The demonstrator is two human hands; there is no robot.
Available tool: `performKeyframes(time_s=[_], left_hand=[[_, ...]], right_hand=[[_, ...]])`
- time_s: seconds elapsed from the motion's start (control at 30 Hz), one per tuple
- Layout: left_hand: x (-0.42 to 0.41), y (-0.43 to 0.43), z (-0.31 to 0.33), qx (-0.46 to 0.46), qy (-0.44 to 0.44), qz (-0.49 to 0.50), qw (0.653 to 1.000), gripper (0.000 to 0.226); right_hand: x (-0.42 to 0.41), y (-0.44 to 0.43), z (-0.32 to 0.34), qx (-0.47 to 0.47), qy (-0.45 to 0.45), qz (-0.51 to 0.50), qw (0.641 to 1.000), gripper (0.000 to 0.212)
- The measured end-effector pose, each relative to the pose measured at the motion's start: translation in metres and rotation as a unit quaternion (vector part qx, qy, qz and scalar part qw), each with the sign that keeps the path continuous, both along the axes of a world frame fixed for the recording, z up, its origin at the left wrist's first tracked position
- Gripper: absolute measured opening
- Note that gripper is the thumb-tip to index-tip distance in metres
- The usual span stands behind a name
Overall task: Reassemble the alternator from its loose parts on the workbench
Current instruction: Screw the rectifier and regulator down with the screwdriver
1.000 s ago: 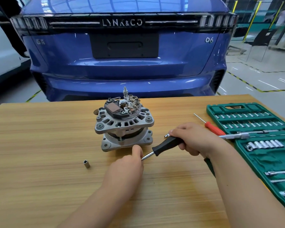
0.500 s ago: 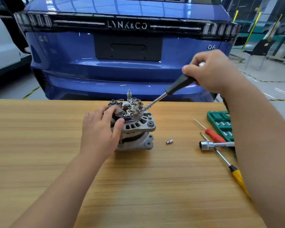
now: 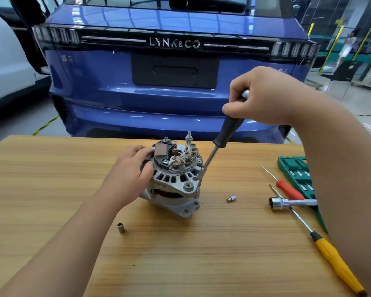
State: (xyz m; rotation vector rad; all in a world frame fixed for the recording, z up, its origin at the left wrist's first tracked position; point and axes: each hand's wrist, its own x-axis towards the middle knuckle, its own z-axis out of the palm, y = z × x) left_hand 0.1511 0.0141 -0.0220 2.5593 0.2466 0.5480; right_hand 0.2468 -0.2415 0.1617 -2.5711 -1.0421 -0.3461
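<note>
1. Here the alternator [image 3: 176, 179] stands mid-worktop [image 3: 51, 189]; the left hand [image 3: 133, 168] grips its left side to steady it.
2. The right hand [image 3: 263, 97] clasps the driver [image 3: 227, 133], tip on a right-edge bolt, probably tightening.

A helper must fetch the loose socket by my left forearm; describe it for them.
On the light wooden workbench sits a grey metal alternator. Beside the left forearm sits a short silver tubular socket; unlike the stepped silver bit right of the alternator, its dark open end shows.
</note>
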Motion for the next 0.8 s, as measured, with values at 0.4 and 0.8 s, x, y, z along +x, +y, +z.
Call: performKeyframes(time_s=[0.4,0.8], left_hand=[[0.004,-0.002,0.016,-0.06,-0.021,0.008,0.998,0.043],[0.007,-0.093,0.028,-0.128,-0.184,-0.088,0.97,0.015]], right_hand=[[-0.018,0.036,0.011,-0.112,-0.058,0.057,0.99,0.023],[-0.031,0.067,0.002,-0.156,-0.221,-0.007,0.963,0.043]])
